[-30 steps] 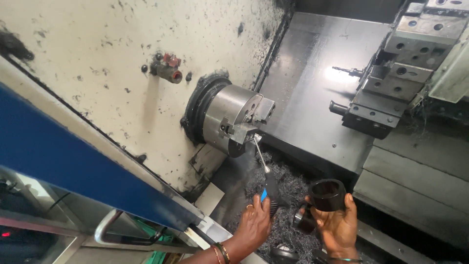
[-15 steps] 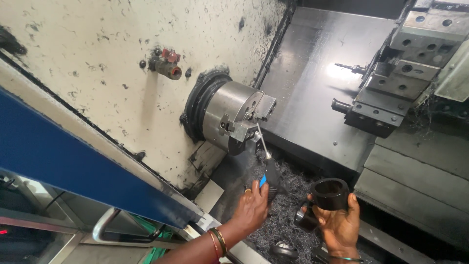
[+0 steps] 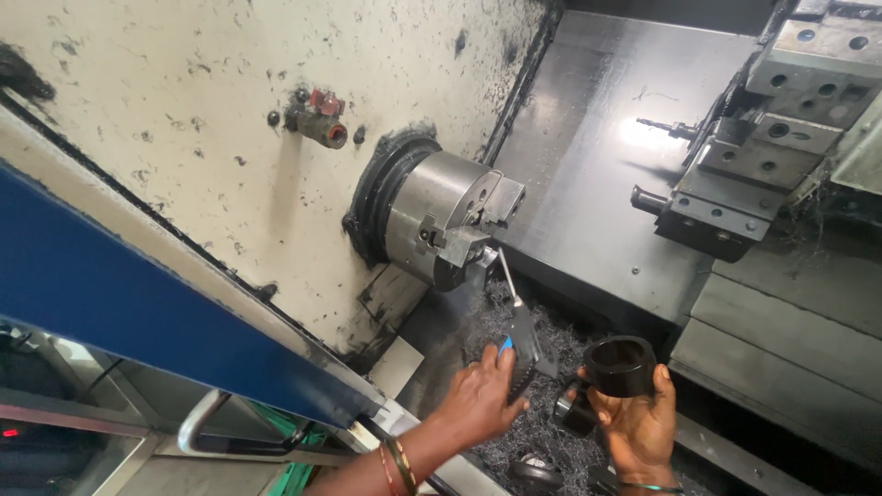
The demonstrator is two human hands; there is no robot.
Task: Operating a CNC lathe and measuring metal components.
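Observation:
My left hand (image 3: 480, 400) grips an air blow gun (image 3: 525, 349) with a black body, a blue trigger and a thin metal nozzle. The nozzle tip points up at the steel three-jaw chuck (image 3: 450, 216) of the lathe and nearly touches its lower jaw. My right hand (image 3: 638, 427) holds a black ring-shaped metal part (image 3: 620, 366) just right of the blow gun, below the chuck. Bangles sit on both wrists.
A tool turret (image 3: 749, 165) with a drill bit and a boring bar stands at the right. Metal chips (image 3: 537, 441) fill the bed below the chuck. A blue sliding door (image 3: 138, 303) with a handle is at the left. A coolant fitting (image 3: 320, 118) juts from the cream wall.
The blow gun's nozzle has stayed aimed at the chuck's lower jaw while both hands shifted slightly. The right hand keeps the black ring.

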